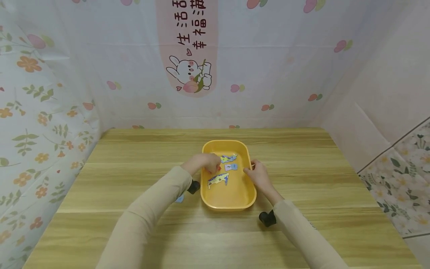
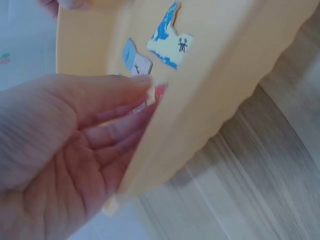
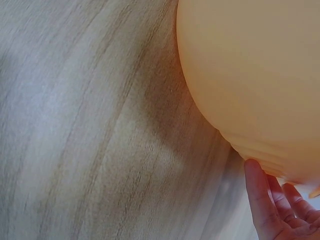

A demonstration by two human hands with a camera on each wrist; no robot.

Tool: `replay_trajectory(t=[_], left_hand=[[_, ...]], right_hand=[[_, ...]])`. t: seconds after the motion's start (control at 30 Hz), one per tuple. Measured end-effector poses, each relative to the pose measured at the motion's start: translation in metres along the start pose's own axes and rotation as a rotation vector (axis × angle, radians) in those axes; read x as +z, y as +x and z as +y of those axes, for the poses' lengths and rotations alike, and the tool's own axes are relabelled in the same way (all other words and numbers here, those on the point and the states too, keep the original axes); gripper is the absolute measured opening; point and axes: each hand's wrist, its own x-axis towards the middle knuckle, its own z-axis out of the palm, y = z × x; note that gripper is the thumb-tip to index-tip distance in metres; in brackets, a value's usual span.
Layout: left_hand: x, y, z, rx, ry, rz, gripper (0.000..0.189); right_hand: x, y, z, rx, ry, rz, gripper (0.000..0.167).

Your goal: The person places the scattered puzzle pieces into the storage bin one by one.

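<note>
My left hand (image 1: pixel 212 163) reaches into the yellow plastic basin (image 1: pixel 238 196) over its left rim. In the left wrist view its thumb and fingers pinch a small flat red-and-cream piece (image 2: pixel 159 92), mostly hidden by the fingers. Beside it in the basin lie a yellow-and-blue jagged piece (image 1: pixel 218 179), a pink-and-blue piece (image 1: pixel 231 167) and another blue-and-yellow piece (image 1: pixel 229 158). At the basin's right side, my right hand (image 1: pixel 260 176) grips the rim, thumb at the edge. The right wrist view shows its fingers against the outer wall.
A small blue piece (image 1: pixel 180 198) lies on the wooden table (image 1: pixel 295 157), left of the basin and partly behind the left sleeve. Black wrist devices sit beside both forearms. A printed cloth (image 1: pixel 255 67) hangs behind the table's far edge.
</note>
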Motion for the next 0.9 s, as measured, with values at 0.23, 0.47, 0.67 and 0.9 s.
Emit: replay_trajectory(t=[0.23, 0.47, 0.67, 0.9], left_hand=[[0.014, 0.049, -0.058, 0.22, -0.221, 0.21, 0.013], [-0.002, -0.006, -0.053, 0.251, -0.389, 0.37, 0.023], [0.0, -0.016, -0.072, 0.172, -0.454, 0.457, 0.03], [0.008, -0.036, -0.091, 0.19, -0.46, 0.448, 0.031]], right_hand=[[0.0, 0.001, 0.001, -0.003, 0.002, -0.004, 0.034], [0.0, 0.001, 0.001, -0.003, 0.014, -0.008, 0.035], [0.001, 0.002, 0.002, -0.005, 0.014, -0.011, 0.035], [0.0, 0.001, 0.002, -0.009, -0.001, -0.007, 0.034]])
